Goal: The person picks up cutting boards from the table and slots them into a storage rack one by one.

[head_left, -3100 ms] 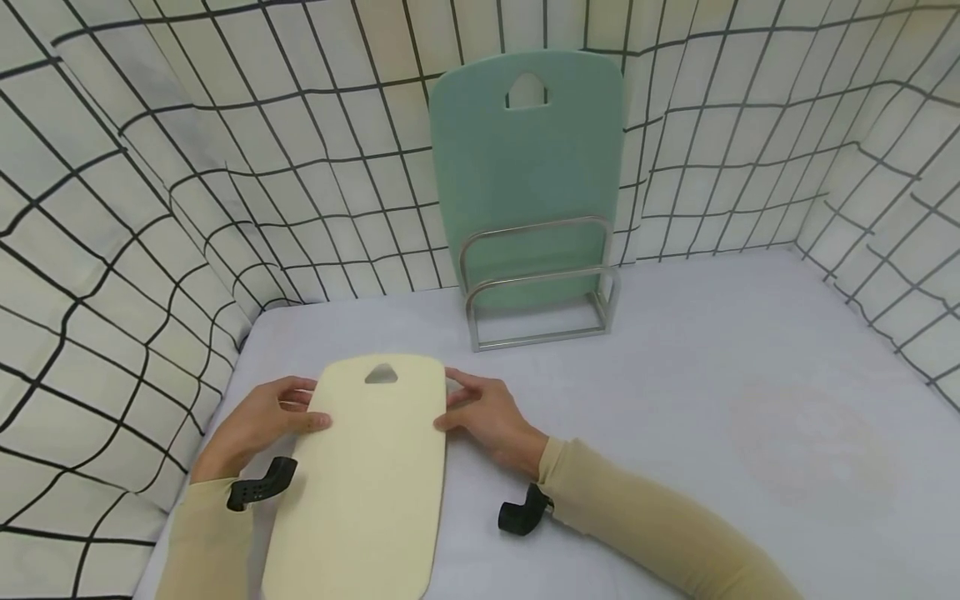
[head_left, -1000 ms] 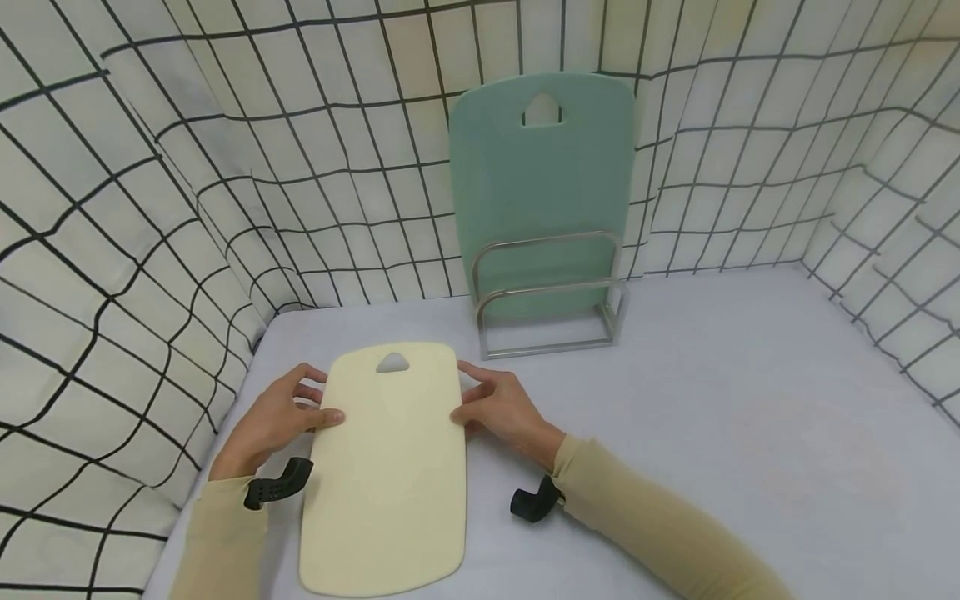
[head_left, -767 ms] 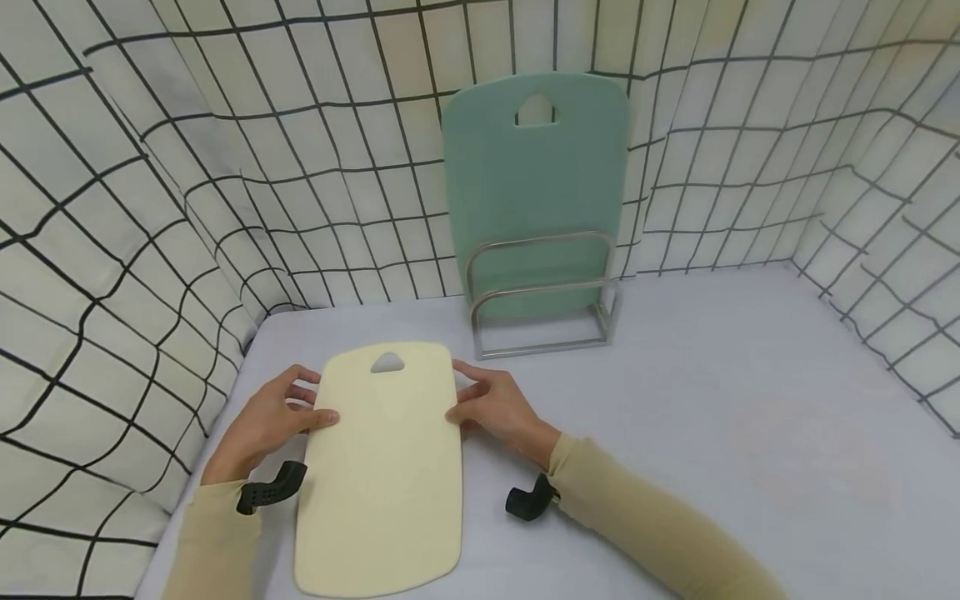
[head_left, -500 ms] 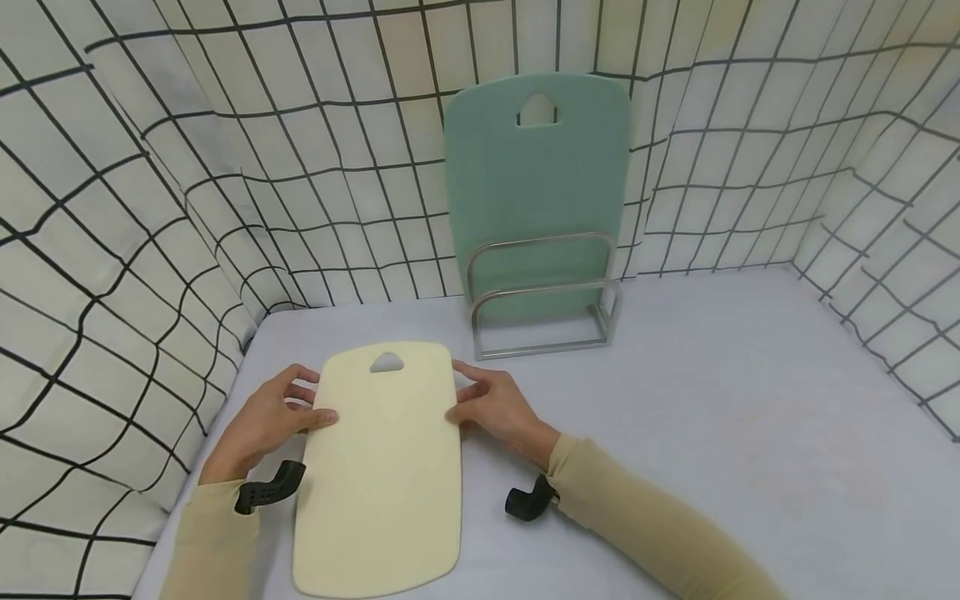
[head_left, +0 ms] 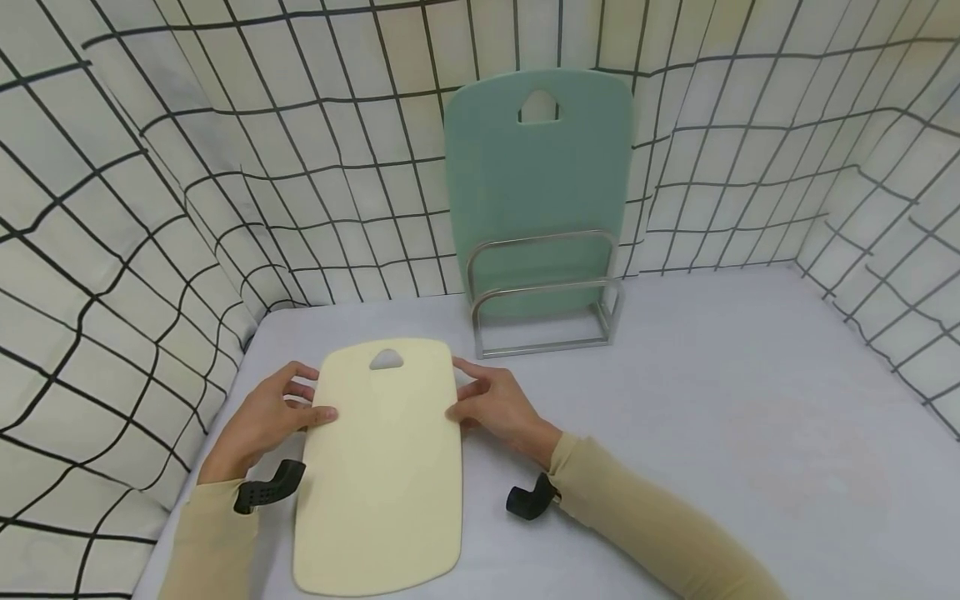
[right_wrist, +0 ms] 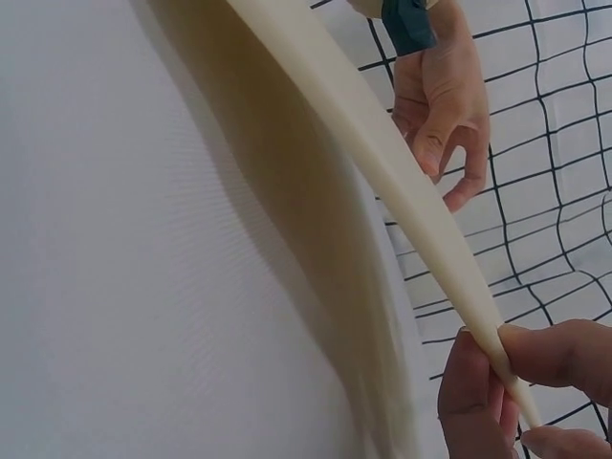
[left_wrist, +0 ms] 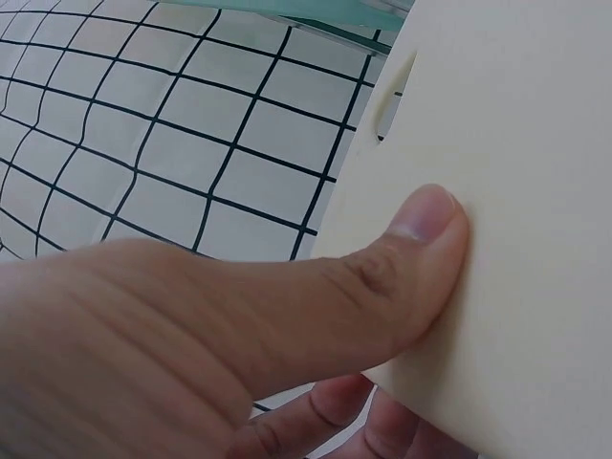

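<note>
Cream board (head_left: 378, 475) between left hand (head_left: 262, 421), right hand (head_left: 504, 412)

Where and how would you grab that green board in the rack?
I'd take the green board by the upper rim of its handle hole, coming from above and pinching through the opening. That end stands above the wire rack, whose bars cross the lower part; the gap behind is hard to judge.

- A screened-off tabletop is shown; whether it is set up in a home, lab or workshop cannot be told.
- The white table (head_left: 712, 400) is enclosed at the back and both sides by wavy white sheeting (head_left: 318, 137) with dark grid lines.
- Kitchen goods are seen: a green cutting board (head_left: 540, 179) is held up by a metal rack (head_left: 540, 288), and a cream cutting board (head_left: 381, 475) is gripped.
- Black wrist cameras (head_left: 531, 498) are worn.
</note>
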Demonstrator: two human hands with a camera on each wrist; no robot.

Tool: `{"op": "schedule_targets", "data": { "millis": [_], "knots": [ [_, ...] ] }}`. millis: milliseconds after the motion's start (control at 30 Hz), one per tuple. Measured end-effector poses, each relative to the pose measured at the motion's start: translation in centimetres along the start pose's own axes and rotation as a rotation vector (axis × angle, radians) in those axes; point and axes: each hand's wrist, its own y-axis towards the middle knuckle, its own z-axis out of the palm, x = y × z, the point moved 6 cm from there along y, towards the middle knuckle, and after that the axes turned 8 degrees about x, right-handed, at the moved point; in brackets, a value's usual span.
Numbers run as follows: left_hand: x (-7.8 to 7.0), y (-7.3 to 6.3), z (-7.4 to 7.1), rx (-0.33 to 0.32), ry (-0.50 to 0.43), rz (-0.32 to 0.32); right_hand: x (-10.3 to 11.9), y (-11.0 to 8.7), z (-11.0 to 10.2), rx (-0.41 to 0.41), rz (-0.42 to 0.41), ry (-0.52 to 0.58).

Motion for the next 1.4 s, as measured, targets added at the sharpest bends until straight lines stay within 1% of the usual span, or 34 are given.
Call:
{"op": "schedule_targets", "data": {
  "millis": [200,433,633,833,1133,1400],
  "knots": [
    [-0.4,-0.3,0.0,-0.013,0.0,0.016,0.6,-0.4,0.0,-0.016,0.0,-0.028],
    [-0.8,-0.6,0.0,-0.022,0.015,0.01,0.9,-0.4,-0.1,-0.029,-0.003,-0.065],
    [-1.2,-0.8,-0.1,-0.043,0.036,0.005,1.0,-0.5,-0.3,-0.037,-0.004,-0.084],
    [-1.7,-1.1,-0.1,-0.057,0.063,-0.001,1.0,-0.5,-0.5,-0.044,0.008,-0.068],
    [-2.0,-1.1,-0.2,-0.053,0.081,-0.011,1.1,-0.3,-0.8,-0.055,0.022,-0.056],
    [-2.0,-0.8,-0.3,-0.011,0.05,-0.065,1.3,-0.3,-1.0,-0.072,0.023,-0.06]
  ]
}}
